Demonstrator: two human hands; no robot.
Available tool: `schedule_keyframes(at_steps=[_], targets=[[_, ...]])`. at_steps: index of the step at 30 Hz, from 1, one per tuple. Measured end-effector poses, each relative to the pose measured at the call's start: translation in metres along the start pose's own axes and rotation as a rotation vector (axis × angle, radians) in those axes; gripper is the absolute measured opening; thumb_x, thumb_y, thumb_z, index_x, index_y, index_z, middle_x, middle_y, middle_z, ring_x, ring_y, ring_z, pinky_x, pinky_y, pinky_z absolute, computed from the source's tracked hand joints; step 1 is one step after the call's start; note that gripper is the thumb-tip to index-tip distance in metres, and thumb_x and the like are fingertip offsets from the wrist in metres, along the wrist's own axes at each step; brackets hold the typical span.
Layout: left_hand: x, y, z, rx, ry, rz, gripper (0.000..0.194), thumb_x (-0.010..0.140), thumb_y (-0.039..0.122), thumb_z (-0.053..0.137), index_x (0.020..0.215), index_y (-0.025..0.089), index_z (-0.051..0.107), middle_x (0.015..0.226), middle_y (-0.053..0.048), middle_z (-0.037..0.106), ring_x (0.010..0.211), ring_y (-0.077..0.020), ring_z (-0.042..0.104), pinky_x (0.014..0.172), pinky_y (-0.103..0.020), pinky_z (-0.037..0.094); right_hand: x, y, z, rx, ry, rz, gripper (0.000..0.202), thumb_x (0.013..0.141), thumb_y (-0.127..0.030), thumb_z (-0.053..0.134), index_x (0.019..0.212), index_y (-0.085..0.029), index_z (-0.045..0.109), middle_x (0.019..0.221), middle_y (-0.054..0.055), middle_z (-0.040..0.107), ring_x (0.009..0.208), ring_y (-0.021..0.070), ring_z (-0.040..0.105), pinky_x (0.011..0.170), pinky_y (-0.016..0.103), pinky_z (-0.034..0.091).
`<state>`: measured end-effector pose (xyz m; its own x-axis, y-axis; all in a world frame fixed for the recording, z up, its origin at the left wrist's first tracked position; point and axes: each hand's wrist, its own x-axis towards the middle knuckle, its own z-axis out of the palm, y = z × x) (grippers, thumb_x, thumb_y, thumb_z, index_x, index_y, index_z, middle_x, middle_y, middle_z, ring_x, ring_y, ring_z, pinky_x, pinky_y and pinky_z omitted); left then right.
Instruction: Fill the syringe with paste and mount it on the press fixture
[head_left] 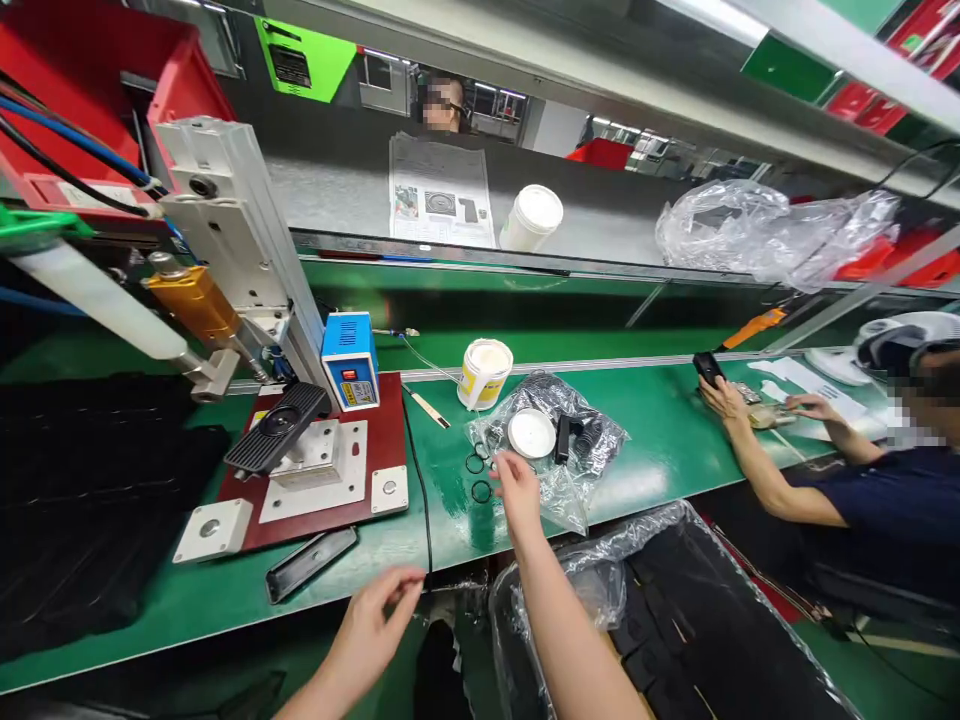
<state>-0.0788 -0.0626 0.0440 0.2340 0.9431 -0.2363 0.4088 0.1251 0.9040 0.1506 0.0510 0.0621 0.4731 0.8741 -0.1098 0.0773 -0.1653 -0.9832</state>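
My right hand reaches over the bench with fingertips drawn together beside two black rubber rings; whatever sits between those fingertips is too small to make out. Just behind it lies a clear plastic bag of black parts, with a white round lid on top. My left hand is at the bench's front edge, thumb and forefinger curled towards each other, close to a black cable. I cannot make out anything in its pinch. A black slotted part rests tilted on the metal fixture to the left.
A black tray-like part lies before the fixture. Behind are a blue box, an open white tub and a brush. A plastic-lined bin stands front right. At right, a co-worker's hands handle parts.
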Motion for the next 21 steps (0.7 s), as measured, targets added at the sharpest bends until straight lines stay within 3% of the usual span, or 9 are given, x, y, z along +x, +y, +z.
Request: schedule_keyframes(at_steps=[2, 4, 7, 10, 14, 17, 19, 21], targets=[[0.041, 0.045, -0.001, -0.074, 0.117, 0.042, 0.038, 0.084, 0.053, 0.051, 0.096, 0.022, 0.069, 0.098, -0.008, 0.072, 0.091, -0.0242, 0.066, 0.086, -0.036, 0.051, 0.052, -0.020, 0.034, 0.004, -0.011, 0.011, 0.049, 0.075, -0.059, 0.057, 0.098, -0.016, 0.065, 0.095, 0.011, 0.071, 0.072, 0.0203, 0.066, 0.056, 0.030, 0.050], [0.077, 0.076, -0.004, -0.156, 0.210, 0.055, 0.040, 0.084, 0.054, 0.052, 0.098, 0.020, 0.067, 0.101, -0.009, 0.071, 0.093, -0.0239, 0.066, 0.086, -0.036, 0.051, 0.091, -0.038, 0.058, -0.003, -0.026, 0.016, 0.042, 0.075, -0.058, 0.060, 0.087, -0.018, 0.064, 0.082, 0.006, 0.070, 0.067, 0.0174, 0.061, 0.058, 0.029, 0.048], [0.116, 0.107, -0.012, -0.301, 0.277, 0.019, 0.046, 0.083, 0.058, 0.052, 0.102, 0.018, 0.065, 0.114, -0.012, 0.068, 0.105, -0.0249, 0.063, 0.088, -0.036, 0.049, 0.118, -0.065, 0.070, 0.011, -0.117, -0.009, 0.034, 0.078, -0.051, 0.062, 0.066, -0.020, 0.057, 0.059, -0.002, 0.058, 0.056, 0.0118, 0.052, 0.057, 0.026, 0.045], [0.150, 0.141, -0.024, -0.452, 0.240, -0.135, 0.053, 0.086, 0.062, 0.047, 0.106, 0.015, 0.064, 0.118, -0.015, 0.067, 0.109, -0.0247, 0.062, 0.086, -0.034, 0.049, 0.113, -0.095, 0.057, 0.073, -0.262, -0.068, 0.038, 0.080, -0.052, 0.058, 0.059, -0.022, 0.051, 0.046, -0.007, 0.046, 0.046, 0.0103, 0.042, 0.049, 0.025, 0.038], [0.198, 0.200, -0.029, -0.793, -0.166, -0.176, 0.059, 0.095, 0.057, 0.035, 0.098, 0.009, 0.067, 0.095, -0.014, 0.072, 0.092, -0.0233, 0.067, 0.074, -0.031, 0.050, 0.085, -0.123, 0.017, 0.081, -0.509, -0.148, 0.035, 0.065, -0.050, 0.074, 0.054, -0.022, 0.056, 0.046, -0.006, 0.049, 0.044, 0.0091, 0.043, 0.045, 0.022, 0.035], [0.216, 0.223, -0.022, -0.900, -0.110, -0.205, 0.033, 0.091, 0.039, 0.055, 0.080, 0.009, 0.063, 0.065, -0.005, 0.064, 0.060, -0.0132, 0.061, 0.058, -0.024, 0.047, 0.071, -0.123, -0.011, 0.033, -0.693, -0.025, 0.034, 0.060, -0.049, 0.079, 0.053, -0.021, 0.063, 0.048, -0.003, 0.057, 0.044, 0.0108, 0.048, 0.044, 0.023, 0.038], [0.215, 0.222, -0.014, -0.903, -0.033, -0.231, 0.022, 0.087, 0.029, 0.062, 0.074, 0.012, 0.059, 0.053, 0.002, 0.054, 0.045, -0.0069, 0.050, 0.048, -0.019, 0.040, 0.073, -0.118, -0.018, 0.041, -0.678, 0.109, 0.040, 0.070, -0.059, 0.069, 0.058, -0.020, 0.067, 0.055, 0.002, 0.065, 0.048, 0.0141, 0.056, 0.045, 0.024, 0.042], [0.206, 0.213, -0.006, -0.900, -0.017, -0.246, 0.021, 0.084, 0.027, 0.065, 0.073, 0.013, 0.056, 0.049, 0.005, 0.048, 0.038, -0.0043, 0.042, 0.043, -0.018, 0.034, 0.085, -0.115, -0.009, 0.079, -0.585, 0.199, 0.051, 0.080, -0.065, 0.053, 0.066, -0.019, 0.070, 0.067, 0.008, 0.070, 0.059, 0.0186, 0.063, 0.048, 0.027, 0.047]])
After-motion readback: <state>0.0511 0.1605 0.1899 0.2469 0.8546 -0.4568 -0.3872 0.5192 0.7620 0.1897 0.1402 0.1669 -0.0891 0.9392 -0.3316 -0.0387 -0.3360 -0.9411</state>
